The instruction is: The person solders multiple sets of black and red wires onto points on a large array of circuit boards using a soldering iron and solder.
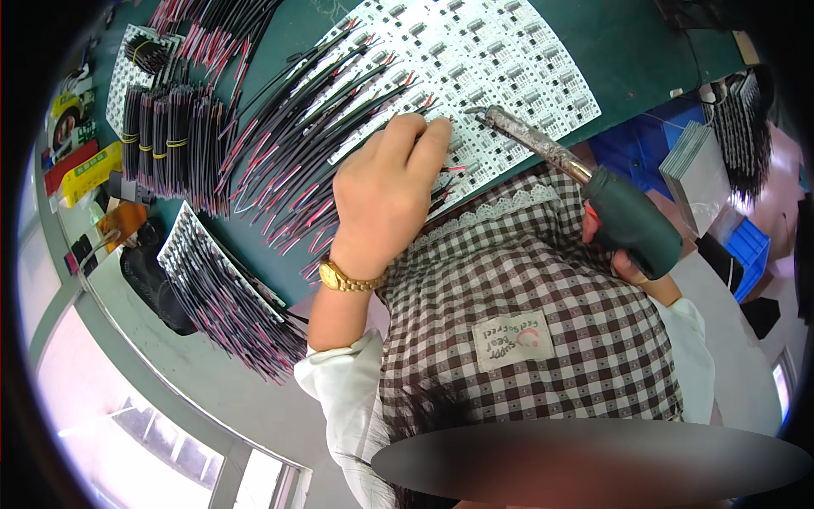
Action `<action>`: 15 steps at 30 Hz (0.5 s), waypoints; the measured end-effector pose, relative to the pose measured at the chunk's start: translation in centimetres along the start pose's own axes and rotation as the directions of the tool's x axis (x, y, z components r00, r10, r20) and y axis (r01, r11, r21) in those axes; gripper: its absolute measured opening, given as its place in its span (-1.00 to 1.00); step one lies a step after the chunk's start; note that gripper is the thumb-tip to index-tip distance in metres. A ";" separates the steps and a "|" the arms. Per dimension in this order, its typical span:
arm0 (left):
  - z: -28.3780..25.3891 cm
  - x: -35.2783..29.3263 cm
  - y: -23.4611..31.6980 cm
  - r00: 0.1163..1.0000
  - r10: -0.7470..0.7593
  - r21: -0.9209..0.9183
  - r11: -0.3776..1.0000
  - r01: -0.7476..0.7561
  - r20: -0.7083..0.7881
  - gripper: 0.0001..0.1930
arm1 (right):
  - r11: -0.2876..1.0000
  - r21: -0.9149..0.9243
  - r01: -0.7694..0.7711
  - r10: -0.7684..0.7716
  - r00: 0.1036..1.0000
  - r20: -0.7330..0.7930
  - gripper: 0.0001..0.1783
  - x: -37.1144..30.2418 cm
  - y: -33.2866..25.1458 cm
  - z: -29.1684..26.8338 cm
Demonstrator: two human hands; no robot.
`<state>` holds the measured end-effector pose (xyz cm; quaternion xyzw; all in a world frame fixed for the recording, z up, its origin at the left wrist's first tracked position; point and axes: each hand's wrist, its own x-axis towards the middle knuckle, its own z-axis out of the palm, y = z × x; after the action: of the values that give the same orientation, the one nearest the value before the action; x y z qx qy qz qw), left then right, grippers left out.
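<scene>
A large white circuit-board panel [509,68] lies on the green tabletop, dotted with small black components. Across its left part, rows of black and red wires [292,161] with bare tips fan out. My left hand [381,191] rests over the panel's near edge with its fingers bent together; the fingertips are hidden, so what they pinch does not show. A few red-tipped wire ends stick out just right of it. In my right hand [626,268] is a soldering gun [632,220], its dark handle gripped and its worn metal barrel pointing up-left, the tip close over the boards.
Banded wire bundles [157,140] and loose wires [216,34] lie at the left of the green table [632,64]. A wired board panel [225,297] hangs over the left edge. At right are stacked panels [695,174] and a blue crate [746,254]. A checked apron [526,297] borders the near edge.
</scene>
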<state>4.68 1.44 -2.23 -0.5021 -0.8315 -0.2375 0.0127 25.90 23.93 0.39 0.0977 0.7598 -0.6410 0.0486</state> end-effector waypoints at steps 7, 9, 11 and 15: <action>-0.2 -0.3 -0.6 0.995 0.099 0.008 0.995 -0.099 -0.003 -0.76 | 0.997 -0.069 -0.036 0.038 0.999 0.024 -0.64 -1.0 1.1 0.6; 0.0 -0.2 -0.6 0.994 0.109 0.001 0.994 -0.109 -0.023 -0.77 | 0.998 -0.063 -0.019 0.022 0.999 0.047 -0.65 -0.7 1.2 0.4; 0.1 -0.2 -0.6 0.994 0.109 0.003 0.994 -0.109 -0.023 -0.77 | 0.998 -0.058 -0.003 0.007 0.997 0.071 -0.67 -0.7 1.2 0.3; -0.1 -0.2 -0.4 0.996 0.081 0.037 0.996 -0.082 0.031 -0.77 | 0.997 -0.040 -0.066 0.069 0.996 0.065 -0.68 -0.6 0.8 0.4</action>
<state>4.40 1.10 -2.30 -0.5385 -0.8149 -0.2135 0.0196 26.60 23.65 -0.34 0.1011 0.7661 -0.6272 0.0972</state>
